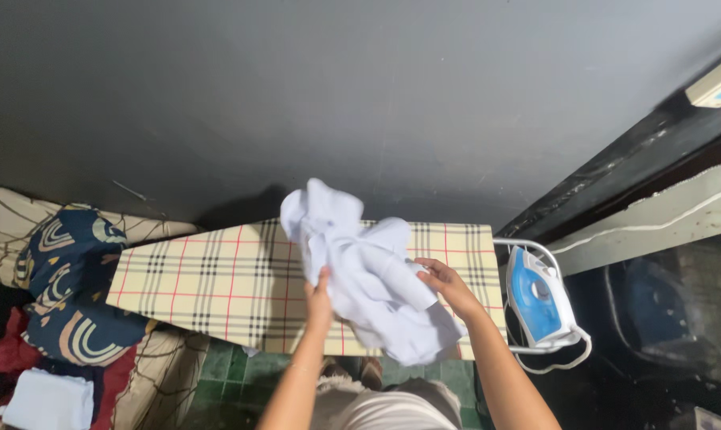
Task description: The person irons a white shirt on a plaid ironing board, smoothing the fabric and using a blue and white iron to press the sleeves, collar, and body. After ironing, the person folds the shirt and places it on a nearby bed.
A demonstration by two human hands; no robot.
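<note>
Both hands held a crumpled white cloth (364,271) up over the checked ironing board (217,287), near its right end. The left hand (319,296) had its grip closed on the cloth's left side. The right hand (446,285) pinched the right side. A blue iron (538,297) sat on the rack at the board's right edge.

White garment (368,279) crumpled, bunched, held up above plaid ironing board (217,279), hanging in loose folds.

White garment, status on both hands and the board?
Left hand and right hand grip bunched white garment above checked ironing board. Blue iron parked right, clear.
</note>
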